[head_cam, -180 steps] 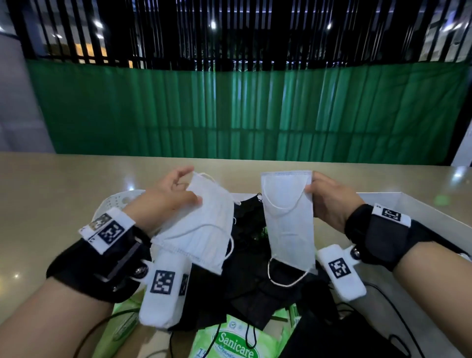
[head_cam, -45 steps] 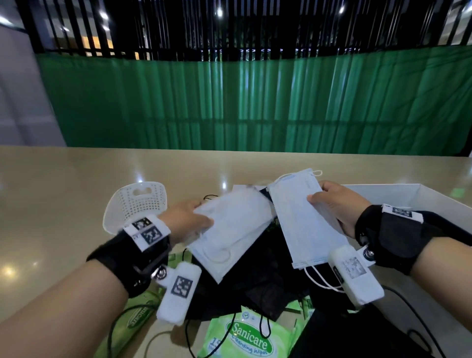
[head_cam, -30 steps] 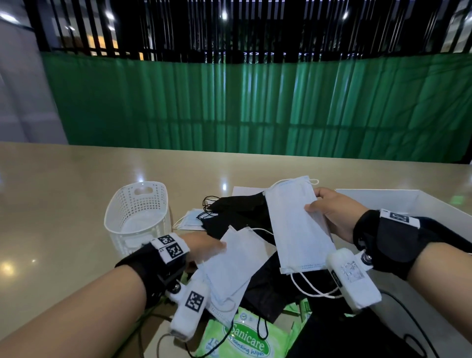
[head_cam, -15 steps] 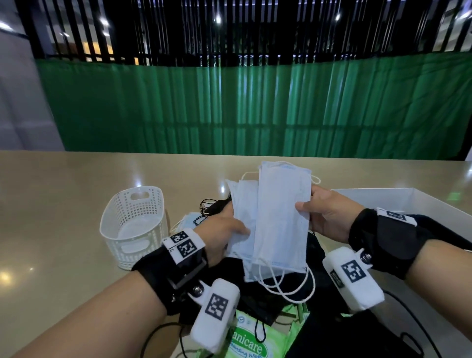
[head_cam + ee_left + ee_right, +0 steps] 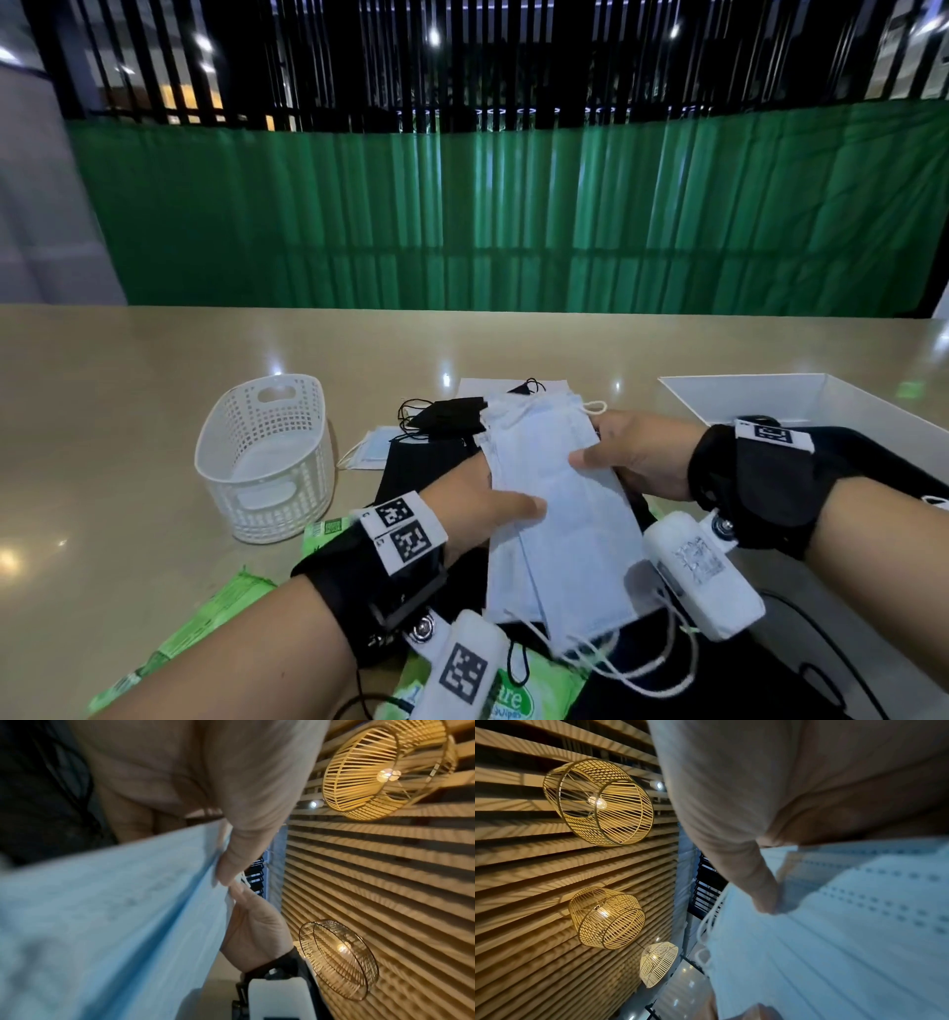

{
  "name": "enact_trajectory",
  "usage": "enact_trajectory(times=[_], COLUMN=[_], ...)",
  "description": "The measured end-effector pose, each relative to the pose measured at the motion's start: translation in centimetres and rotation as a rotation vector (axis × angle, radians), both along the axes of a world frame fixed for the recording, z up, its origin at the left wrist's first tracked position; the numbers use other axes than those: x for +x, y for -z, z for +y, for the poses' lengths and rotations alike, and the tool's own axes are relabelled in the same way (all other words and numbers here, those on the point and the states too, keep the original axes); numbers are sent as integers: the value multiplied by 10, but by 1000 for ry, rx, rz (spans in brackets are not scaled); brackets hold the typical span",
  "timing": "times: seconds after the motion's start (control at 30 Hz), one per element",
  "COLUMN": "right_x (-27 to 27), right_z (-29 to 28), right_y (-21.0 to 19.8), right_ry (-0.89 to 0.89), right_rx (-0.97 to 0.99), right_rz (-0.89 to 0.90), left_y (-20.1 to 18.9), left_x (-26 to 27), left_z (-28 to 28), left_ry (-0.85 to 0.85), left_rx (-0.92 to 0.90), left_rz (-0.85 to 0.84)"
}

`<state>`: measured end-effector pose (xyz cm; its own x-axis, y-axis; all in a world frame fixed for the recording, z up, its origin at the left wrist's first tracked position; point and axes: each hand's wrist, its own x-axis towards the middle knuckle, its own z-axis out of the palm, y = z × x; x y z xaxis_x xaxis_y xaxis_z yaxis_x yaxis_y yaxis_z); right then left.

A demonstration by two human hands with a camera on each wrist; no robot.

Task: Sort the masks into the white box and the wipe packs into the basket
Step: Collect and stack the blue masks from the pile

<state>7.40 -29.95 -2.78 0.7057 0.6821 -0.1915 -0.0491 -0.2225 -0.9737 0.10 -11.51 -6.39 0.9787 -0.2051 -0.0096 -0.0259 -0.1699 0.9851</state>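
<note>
So on the far left the basket (image 5: 264, 457) sits with nothing I can see in it, and the green wipe packs (image 5: 205, 624) are still flat on the table (image 5: 118, 401) near the bottom edge, so that half of the job isn't started. Moving in, the left hand (image 5: 475, 506) has its thumb on top and fingers under the pale masks (image 5: 560, 519). A second ago that hand had its own mask, held low and apart; now both masks are stacked into one bundle shared between the hands, which to me means they're squared up to go in together. The right hand (image 5: 634, 455) pinches the same stack on its other edge, thumb over the top. Black masks (image 5: 452, 419) lie underneath, unsorted. Far right, the white box (image 5: 744, 398) is open and close by. The head view gives the layout; the left wrist view adds the thumb tip pressed to the stack edge, and the right wrist view shows separate layers and ear loops (image 5: 706, 925) hanging free.
</note>
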Motion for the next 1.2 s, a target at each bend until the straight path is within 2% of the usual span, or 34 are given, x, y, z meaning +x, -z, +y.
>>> enact_trajectory(times=[0.07, 0.13, 0.23, 0.33, 0.43, 0.6, 0.67, 0.77, 0.87, 1.0, 1.13, 1.2], right_x=[0, 2, 4, 3, -1, 0, 2, 0, -5, -4, -1, -1], right_z=[2, 2, 1, 2, 4, 6, 6, 7, 6, 3, 2, 2], right_y=[-2, -4, -7, -6, -1, 8, 9, 7, 4, 4, 5, 5], right_ry=[33, 44, 53, 73, 51, 147, 206, 155, 66, 67, 33, 64], right_rx=[132, 305, 436, 461, 366, -22, -108, -94, -29, -79, -74, -85], right_rz=[-27, -35, -43, -15, 32, -22, -43, -29, 23, -119, -178, -224], left_y=[-10, -23, -33, -30, -18, 0, -1, -11, -28, -40, -35, -30], left_x=[3, 6, 13, 19, 21, 24, 25, 31, 33, 29, 24, 24], left_z=[1, 1, -6, -13, -19, -16, -13, -6, -3, -4, -5, -4], left_ry=[-102, -170, -118, -61, -1, -53, -133, -240, -272, -295, -269, -250], left_rx=[117, 94, 17, -27, -41, 33, 15, -90, -247, -462, -430, -354], left_rz=[-114, -226, -335, -349, -356, -337, -282, -241, -254, -220, -157, -138])
